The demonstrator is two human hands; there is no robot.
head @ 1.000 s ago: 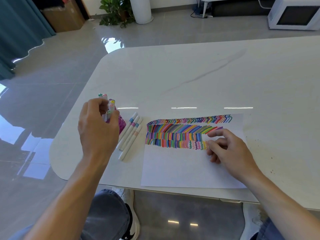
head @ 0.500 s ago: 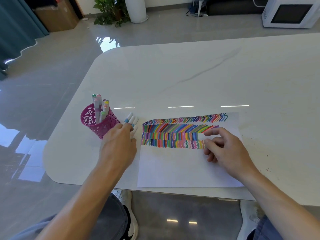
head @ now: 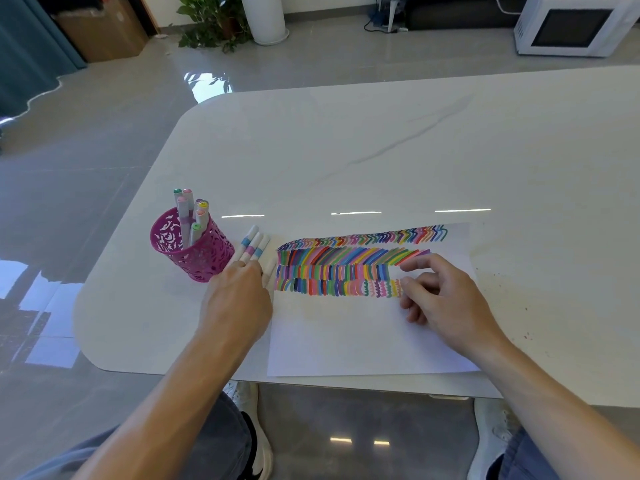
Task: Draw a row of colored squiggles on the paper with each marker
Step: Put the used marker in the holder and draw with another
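A white sheet of paper (head: 363,337) lies near the table's front edge, its upper part filled with rows of colored strokes and squiggles (head: 346,268). Left of it lie three white markers (head: 254,244) side by side. My left hand (head: 239,299) rests on their near ends, fingers over them; whether it grips one is hidden. A pink lattice cup (head: 194,251) with several capped markers (head: 192,213) stands further left. My right hand (head: 446,299) rests on the paper at the end of the squiggle row, fingers loosely curled, holding nothing.
The white marble table (head: 381,140) stretches far back and right. Its front edge runs just under the paper. On the floor beyond are a potted plant (head: 214,22), a cardboard box (head: 100,29) and a white microwave (head: 571,26).
My left hand left the pink cup and moved right and down onto the loose markers beside the paper. My right hand stayed on the paper.
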